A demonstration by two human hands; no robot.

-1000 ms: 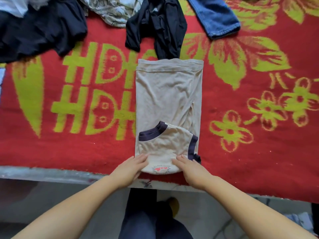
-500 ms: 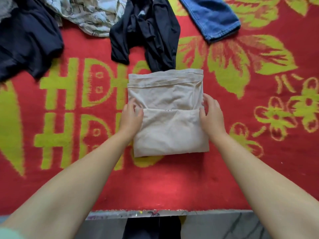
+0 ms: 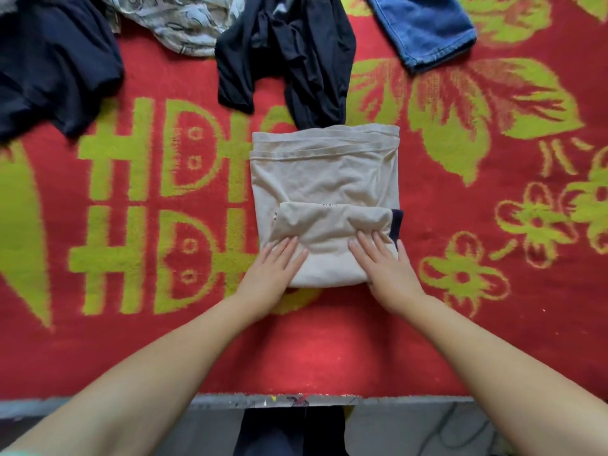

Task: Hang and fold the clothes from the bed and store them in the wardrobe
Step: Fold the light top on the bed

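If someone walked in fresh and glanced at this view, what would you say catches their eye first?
Most likely the bright red bed cover with yellow-green letters and flowers that fills the view. At its centre lies a half-folded beige cotton T-shirt, with the left hand and right hand pressing flat on its near fold. Along the far edge wait a crumpled black garment and a blue denim trouser leg.

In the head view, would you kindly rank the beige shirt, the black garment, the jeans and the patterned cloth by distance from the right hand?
From the right hand:
1. Beige shirt, under its fingers.
2. Black garment, ahead, centre.
3. Jeans, far right.
4. Patterned cloth, far left.
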